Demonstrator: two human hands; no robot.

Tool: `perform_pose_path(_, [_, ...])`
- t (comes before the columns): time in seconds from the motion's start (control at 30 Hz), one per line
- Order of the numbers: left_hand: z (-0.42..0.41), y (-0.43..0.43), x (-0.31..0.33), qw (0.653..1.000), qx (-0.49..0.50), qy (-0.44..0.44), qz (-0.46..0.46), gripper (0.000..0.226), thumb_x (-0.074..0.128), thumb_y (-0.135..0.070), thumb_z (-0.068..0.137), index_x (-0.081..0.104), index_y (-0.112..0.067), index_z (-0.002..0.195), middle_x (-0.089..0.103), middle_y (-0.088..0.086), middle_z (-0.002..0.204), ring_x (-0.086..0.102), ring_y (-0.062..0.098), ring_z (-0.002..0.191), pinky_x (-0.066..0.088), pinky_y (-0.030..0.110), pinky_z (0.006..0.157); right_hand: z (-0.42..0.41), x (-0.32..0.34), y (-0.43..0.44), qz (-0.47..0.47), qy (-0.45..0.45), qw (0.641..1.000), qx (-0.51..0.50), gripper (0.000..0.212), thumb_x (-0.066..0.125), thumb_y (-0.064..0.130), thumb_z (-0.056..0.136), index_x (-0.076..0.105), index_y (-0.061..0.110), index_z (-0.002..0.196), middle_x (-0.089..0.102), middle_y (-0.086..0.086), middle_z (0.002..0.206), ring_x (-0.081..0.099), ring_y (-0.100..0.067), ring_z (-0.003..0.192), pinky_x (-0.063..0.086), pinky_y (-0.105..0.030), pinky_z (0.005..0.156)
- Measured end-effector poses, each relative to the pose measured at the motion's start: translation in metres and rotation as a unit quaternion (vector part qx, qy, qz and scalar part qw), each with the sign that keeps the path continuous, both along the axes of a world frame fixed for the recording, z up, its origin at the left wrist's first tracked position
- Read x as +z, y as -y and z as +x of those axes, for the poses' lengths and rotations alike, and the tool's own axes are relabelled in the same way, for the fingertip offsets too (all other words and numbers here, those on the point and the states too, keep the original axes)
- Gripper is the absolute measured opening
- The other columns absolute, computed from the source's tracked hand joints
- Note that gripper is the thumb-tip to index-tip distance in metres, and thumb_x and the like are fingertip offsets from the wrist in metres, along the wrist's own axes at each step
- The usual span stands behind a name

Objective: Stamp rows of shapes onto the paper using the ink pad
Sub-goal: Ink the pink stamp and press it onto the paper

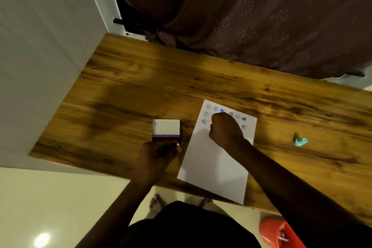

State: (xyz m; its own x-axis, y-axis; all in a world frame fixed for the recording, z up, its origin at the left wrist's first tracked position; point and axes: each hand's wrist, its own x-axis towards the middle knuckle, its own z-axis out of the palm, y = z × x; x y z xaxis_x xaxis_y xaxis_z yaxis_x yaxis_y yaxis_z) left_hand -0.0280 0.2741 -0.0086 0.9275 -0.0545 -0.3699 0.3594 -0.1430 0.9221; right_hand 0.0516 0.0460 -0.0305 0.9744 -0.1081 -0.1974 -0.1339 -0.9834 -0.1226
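My right hand, fisted on a hidden stamp, presses the paper; my left hand grips the ink pad at its 9 o'clock. Rocking would smear the print.

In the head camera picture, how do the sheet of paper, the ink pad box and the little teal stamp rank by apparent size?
Largest to smallest:
1. Paper, by far the largest.
2. Ink pad box.
3. Teal stamp, clearly smallest.
All three lie on the same table, so nearness hardly affects the order.

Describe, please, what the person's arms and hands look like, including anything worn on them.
Both forearms are bare to the frame edge: no sleeves, watch or bracelets visible. The left hand and right hand wear no gloves or visible rings. Lighting is dim, so fine detail on the fingers cannot be told.
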Motion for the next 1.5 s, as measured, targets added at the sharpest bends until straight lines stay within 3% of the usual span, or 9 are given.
perform_pose_path(0.1, [0.000, 0.002, 0.002, 1.000, -0.003, -0.002, -0.015, 0.036, 0.079, -0.006, 0.086, 0.067, -0.020, 0.116, 0.075, 0.012, 0.121, 0.072, 0.031, 0.116, 0.049, 0.060, 0.109, 0.002, 0.002, -0.001, -0.017, -0.014, 1.000, 0.010, 0.032, 0.076, 0.029, 0.086, 0.064, 0.013, 0.111, 0.072, -0.009, 0.109, 0.071, -0.026, 0.096, 0.058, -0.037, 0.084])
perform_pose_path(0.37, [0.001, 0.001, 0.016, 0.999, -0.008, 0.030, 0.009, 0.028, 0.082, -0.011, 0.085, 0.077, -0.038, 0.092, 0.082, -0.012, 0.096, 0.079, 0.013, 0.098, 0.058, 0.046, 0.101, 0.005, 0.011, 0.002, -0.018, -0.027, 0.999, 0.013, 0.033, 0.073, 0.028, 0.089, 0.062, 0.015, 0.117, 0.069, -0.008, 0.118, 0.070, -0.026, 0.102, 0.056, -0.037, 0.089])
perform_pose_path(0.47, [0.000, -0.001, 0.017, 0.999, -0.011, 0.034, 0.010, 0.018, 0.082, -0.018, 0.085, 0.080, -0.032, 0.096, 0.084, -0.006, 0.097, 0.081, 0.016, 0.091, 0.061, 0.046, 0.095, 0.007, 0.018, 0.009, 0.015, -0.009, 1.000, 0.014, 0.031, 0.071, 0.030, 0.091, 0.066, 0.012, 0.115, 0.071, -0.010, 0.117, 0.070, -0.027, 0.101, 0.056, -0.034, 0.085])
perform_pose_path(0.6, [0.002, 0.001, 0.019, 0.999, -0.007, 0.047, 0.000, 0.026, 0.081, -0.035, 0.074, 0.078, -0.027, 0.099, 0.083, -0.009, 0.092, 0.080, 0.018, 0.090, 0.064, 0.028, 0.081, 0.006, 0.047, 0.030, 0.171, 0.050, 0.983, -0.046, 0.029, 0.074, 0.033, 0.088, 0.075, 0.007, 0.101, 0.076, -0.011, 0.099, 0.071, -0.024, 0.088, 0.047, -0.025, 0.069])
perform_pose_path(0.67, [0.002, 0.006, 0.019, 0.999, -0.012, 0.050, -0.012, 0.018, 0.082, -0.021, 0.081, 0.076, -0.029, 0.096, 0.082, -0.017, 0.086, 0.080, 0.013, 0.088, 0.063, 0.018, 0.068, -0.002, 0.071, 0.044, 0.270, 0.077, 0.957, -0.077, 0.026, 0.077, 0.035, 0.087, 0.078, 0.011, 0.096, 0.078, -0.007, 0.091, 0.072, -0.020, 0.082, 0.052, -0.026, 0.069])
perform_pose_path(0.87, [0.003, 0.037, 0.030, 0.995, -0.056, 0.051, -0.059, 0.021, 0.082, -0.009, 0.085, 0.081, -0.018, 0.104, 0.084, -0.006, 0.095, 0.080, 0.013, 0.091, 0.064, 0.023, 0.075, -0.065, 0.109, 0.055, 0.557, 0.050, 0.823, -0.102, 0.016, 0.079, 0.015, 0.084, 0.079, 0.013, 0.100, 0.080, -0.001, 0.089, 0.074, -0.010, 0.075, 0.057, -0.022, 0.065])
perform_pose_path(1.17, [0.003, 0.084, 0.049, 0.978, -0.156, 0.082, -0.109, 0.034, 0.082, -0.003, 0.082, 0.081, -0.018, 0.113, 0.081, -0.008, 0.115, 0.074, 0.007, 0.112, 0.059, 0.018, 0.084, -0.124, 0.088, 0.059, 0.588, 0.068, 0.803, -0.074, 0.019, 0.078, 0.020, 0.086, 0.078, 0.018, 0.105, 0.077, 0.002, 0.102, 0.073, -0.019, 0.093, 0.062, -0.032, 0.073])
perform_pose_path(1.33, [0.003, 0.098, 0.050, 0.969, -0.184, 0.122, -0.109, 0.040, 0.082, -0.003, 0.079, 0.078, -0.015, 0.117, 0.077, -0.008, 0.126, 0.069, 0.004, 0.119, 0.058, 0.017, 0.086, -0.129, 0.084, 0.078, 0.547, 0.080, 0.832, -0.038, 0.023, 0.077, 0.027, 0.087, 0.076, 0.024, 0.109, 0.076, 0.012, 0.108, 0.070, -0.010, 0.103, 0.059, -0.023, 0.076])
perform_pose_path(1.5, [0.004, 0.115, 0.048, 0.967, -0.200, 0.118, -0.102, 0.038, 0.084, 0.000, 0.078, 0.079, -0.011, 0.115, 0.078, -0.003, 0.123, 0.072, 0.014, 0.118, 0.063, 0.038, 0.091, -0.138, 0.090, 0.095, 0.554, 0.054, 0.830, -0.039, 0.021, 0.074, 0.038, 0.088, 0.077, 0.027, 0.105, 0.077, 0.012, 0.096, 0.072, -0.005, 0.086, 0.059, -0.022, 0.068])
